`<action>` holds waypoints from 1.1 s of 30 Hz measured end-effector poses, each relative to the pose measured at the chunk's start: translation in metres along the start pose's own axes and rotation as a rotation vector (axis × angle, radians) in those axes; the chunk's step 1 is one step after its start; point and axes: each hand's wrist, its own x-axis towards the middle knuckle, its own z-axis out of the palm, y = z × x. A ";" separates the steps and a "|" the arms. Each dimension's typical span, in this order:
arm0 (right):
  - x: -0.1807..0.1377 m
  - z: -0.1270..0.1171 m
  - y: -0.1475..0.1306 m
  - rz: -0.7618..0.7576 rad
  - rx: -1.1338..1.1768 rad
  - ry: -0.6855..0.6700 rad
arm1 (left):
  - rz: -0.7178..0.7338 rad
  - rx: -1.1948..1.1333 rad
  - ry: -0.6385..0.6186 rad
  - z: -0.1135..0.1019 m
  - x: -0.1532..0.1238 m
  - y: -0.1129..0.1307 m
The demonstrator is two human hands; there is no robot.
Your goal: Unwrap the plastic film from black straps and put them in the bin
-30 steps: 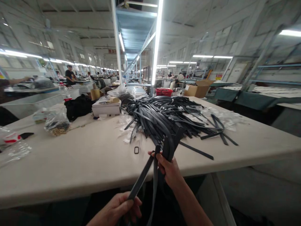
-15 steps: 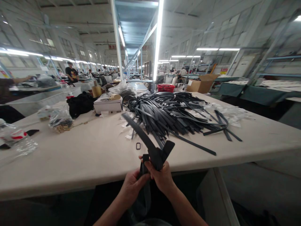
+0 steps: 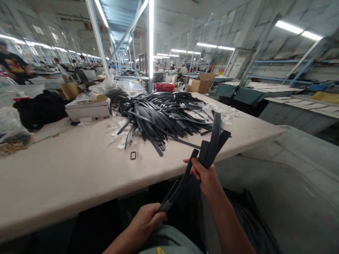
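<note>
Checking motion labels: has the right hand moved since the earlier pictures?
Yes: the right hand is now farther right of the black ring on the table.

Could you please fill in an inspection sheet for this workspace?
Surface: pale table, strewn with items.
Work items: pile of dark flat straps; held straps in a separate bunch; black rectangular ring lying in front of the pile.
Clutter: white box, black bundle and clear plastic bag, left of the pile.
Left hand: closed around straps at the near end.
Right hand: gripping the bunch, free ends pointing up.
Cables: none identifiable for certain.
Surroundings: red basket and cardboard box beyond the pile; a person far left.
</note>
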 end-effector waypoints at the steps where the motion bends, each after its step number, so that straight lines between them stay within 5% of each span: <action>1: -0.003 -0.006 0.001 0.003 0.013 0.015 | -0.011 -0.054 -0.014 -0.001 0.001 -0.002; 7: -0.014 -0.018 0.026 0.114 0.073 -0.029 | -0.053 -0.299 0.150 -0.020 0.013 -0.010; 12: -0.020 0.019 0.035 0.201 0.041 -0.280 | 0.098 -0.236 0.118 -0.028 0.034 0.029; 16: -0.020 0.038 0.025 0.155 -0.009 -0.307 | 0.150 -0.136 0.104 -0.027 0.042 0.054; 25: -0.007 -0.007 0.004 0.004 -0.065 0.069 | 0.025 0.041 0.137 -0.010 0.030 0.027; 29: -0.009 -0.064 -0.006 -0.141 -0.049 0.332 | -0.052 -0.084 0.105 -0.014 0.031 -0.001; 33: -0.025 -0.141 -0.037 -0.380 -0.267 0.710 | -0.268 -0.222 0.260 -0.028 0.038 -0.041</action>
